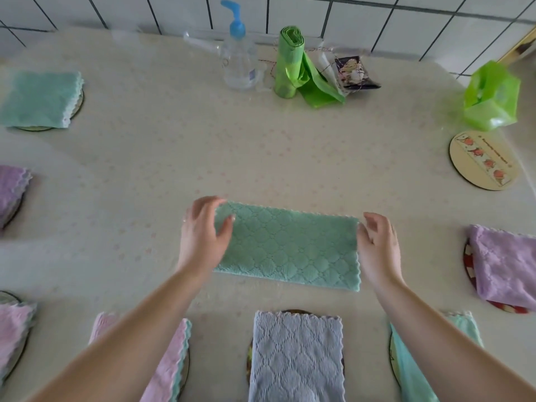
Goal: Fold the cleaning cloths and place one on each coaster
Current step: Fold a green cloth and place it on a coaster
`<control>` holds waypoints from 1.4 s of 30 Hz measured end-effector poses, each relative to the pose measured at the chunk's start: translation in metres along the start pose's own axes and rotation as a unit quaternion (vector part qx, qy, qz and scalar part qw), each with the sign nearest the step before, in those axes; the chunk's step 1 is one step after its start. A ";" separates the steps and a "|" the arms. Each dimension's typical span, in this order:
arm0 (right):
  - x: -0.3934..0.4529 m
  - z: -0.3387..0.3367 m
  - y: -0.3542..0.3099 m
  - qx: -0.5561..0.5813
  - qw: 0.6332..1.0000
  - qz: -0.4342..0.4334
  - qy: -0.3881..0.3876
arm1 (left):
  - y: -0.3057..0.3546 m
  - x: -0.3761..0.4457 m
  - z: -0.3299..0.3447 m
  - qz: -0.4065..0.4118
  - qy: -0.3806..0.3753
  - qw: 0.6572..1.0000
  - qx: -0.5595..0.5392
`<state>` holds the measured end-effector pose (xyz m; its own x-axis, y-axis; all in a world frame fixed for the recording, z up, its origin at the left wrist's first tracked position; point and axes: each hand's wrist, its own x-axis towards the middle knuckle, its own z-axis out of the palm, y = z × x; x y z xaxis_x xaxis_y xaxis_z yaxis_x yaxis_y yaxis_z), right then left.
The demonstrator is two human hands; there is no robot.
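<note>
a pale, faintly speckled surface [174, 146] fills the view, backed by a white tiled wall [362, 13]. in the middle lies the green cloth [290, 250], a quilted teal-green rectangle folded into a long strip, flat on the surface and on no coaster. the left hand [203, 236] rests at its left end, thumb lying on top of the fabric and fingers curled over the far left corner, holding that end. the right hand [377, 245] sits at the right end with loosely bent fingers touching the short edge; whether it actually pinches the edge i cannot tell.

around the rim, folded cloths already sit on round coasters: a teal cloth [40, 100] far left, a lilac cloth [11, 192] at the left edge, a pink cloth [14, 338] lower left, a pink and teal cloth [171, 369] under the left forearm, a grey-blue cloth [295, 358] near centre bottom, an aqua cloth [412, 369] under the right forearm, and a purple cloth [504, 265] at right.

one bare coaster [483, 161], beige with a printed strip, lies far right. just behind it is a green bag [490, 97]. by the wall stand a roll of green bags [290, 62], a clear pump bottle [237, 59] with a blue top, and a small dark packet [355, 72].
</note>
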<state>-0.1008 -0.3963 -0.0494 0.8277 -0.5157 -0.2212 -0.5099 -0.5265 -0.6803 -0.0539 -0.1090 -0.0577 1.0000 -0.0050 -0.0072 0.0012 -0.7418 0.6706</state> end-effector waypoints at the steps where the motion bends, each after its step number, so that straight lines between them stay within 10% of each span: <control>1: -0.009 0.003 -0.002 -0.032 0.998 -0.057 0.003 | 0.002 -0.009 0.004 0.064 -0.015 0.998 0.020; 5: -0.042 0.035 -0.015 -0.198 0.941 -0.239 -0.134 | 0.016 -0.038 0.035 0.217 -0.131 0.960 0.121; 9: -0.059 0.061 -0.010 -0.272 0.900 -0.292 -0.175 | 0.011 -0.041 0.051 0.201 -0.175 0.933 0.243; 20: -0.038 -0.003 0.049 -0.350 0.887 -0.271 -0.130 | -0.039 -0.034 0.001 0.131 -0.161 0.930 0.303; 27: -0.027 0.029 -0.003 -0.338 0.845 -0.390 -0.140 | 0.004 -0.068 0.027 0.397 -0.254 0.849 0.237; 34: -0.005 0.048 -0.039 -0.376 0.787 -0.424 -0.243 | -0.011 -0.053 0.027 0.401 -0.280 0.818 0.303; 42: 0.010 0.042 -0.044 -0.373 0.813 -0.390 -0.218 | -0.004 -0.019 0.017 0.463 -0.205 0.829 0.238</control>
<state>-0.0603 -0.3499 -0.0504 0.8889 0.3744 -0.2639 0.3436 -0.9260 -0.1563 -0.0727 -0.1170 -0.0726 0.4826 -0.8753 0.0299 -0.8667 -0.4723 0.1606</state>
